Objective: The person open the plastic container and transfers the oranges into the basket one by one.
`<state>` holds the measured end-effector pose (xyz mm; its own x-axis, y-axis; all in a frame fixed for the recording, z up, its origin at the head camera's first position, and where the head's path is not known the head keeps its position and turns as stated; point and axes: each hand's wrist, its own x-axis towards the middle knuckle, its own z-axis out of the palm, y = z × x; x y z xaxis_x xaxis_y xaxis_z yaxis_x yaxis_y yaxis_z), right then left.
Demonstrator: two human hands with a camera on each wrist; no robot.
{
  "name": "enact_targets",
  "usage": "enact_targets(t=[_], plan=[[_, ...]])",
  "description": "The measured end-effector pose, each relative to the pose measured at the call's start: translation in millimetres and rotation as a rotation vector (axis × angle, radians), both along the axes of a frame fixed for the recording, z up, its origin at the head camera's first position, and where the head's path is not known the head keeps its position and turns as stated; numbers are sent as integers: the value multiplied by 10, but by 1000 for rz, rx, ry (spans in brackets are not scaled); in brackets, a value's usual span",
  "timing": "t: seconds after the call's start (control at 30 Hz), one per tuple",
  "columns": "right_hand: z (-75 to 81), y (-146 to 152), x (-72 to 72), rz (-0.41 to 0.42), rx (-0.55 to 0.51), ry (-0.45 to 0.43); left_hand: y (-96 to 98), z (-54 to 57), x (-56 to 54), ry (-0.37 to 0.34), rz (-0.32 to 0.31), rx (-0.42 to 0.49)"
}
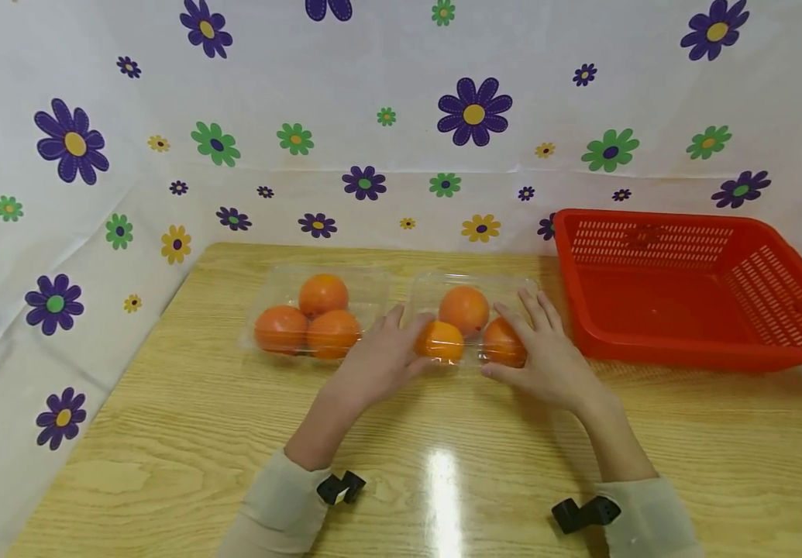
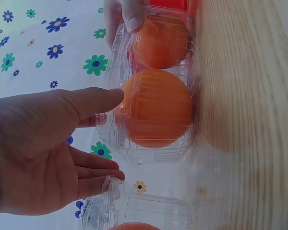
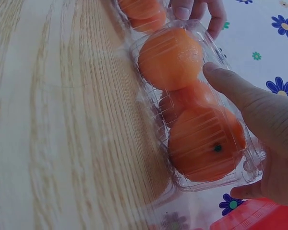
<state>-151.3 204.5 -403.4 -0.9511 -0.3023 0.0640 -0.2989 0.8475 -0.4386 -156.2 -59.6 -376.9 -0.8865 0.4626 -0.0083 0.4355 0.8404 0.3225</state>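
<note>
Two clear boxes (image 1: pixel 369 285) hold three oranges (image 1: pixel 465 308) each. Left hand (image 1: pixel 383 355) (between boxes) and right hand (image 1: pixel 550 358), fingers apart, flank one box (image 1: pixel 434 291); one red basket (image 1: pixel 693 350) stands at its three o'clock.

A clear, ribbed plastic box (image 1: pixel 472 353) with a closed lid sits flat on the pale wood-grain tabletop (image 1: pixel 401 434), its long side running left to right, between a left hand (image 1: pixel 381 355) and a right hand (image 1: pixel 549 353) placed at its two ends. Inside it are three round, glossy oranges (image 1: pixel 464 308), one at the back and two in front, the front-left one more yellowish. Just to its left lies a matching clear plastic box (image 1: pixel 364 296), also flat, holding three deep-orange round fruits (image 1: pixel 324 295), one behind two.
</note>
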Motion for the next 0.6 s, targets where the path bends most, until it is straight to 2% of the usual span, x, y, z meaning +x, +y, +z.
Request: enact_targets(t=[0.37,0.6], plan=[[4,1,3,7,11,-1,-75,14,1,-14,-9,9],[14,-13,17,17,18,-5,-52,1,23,34,-78,8]])
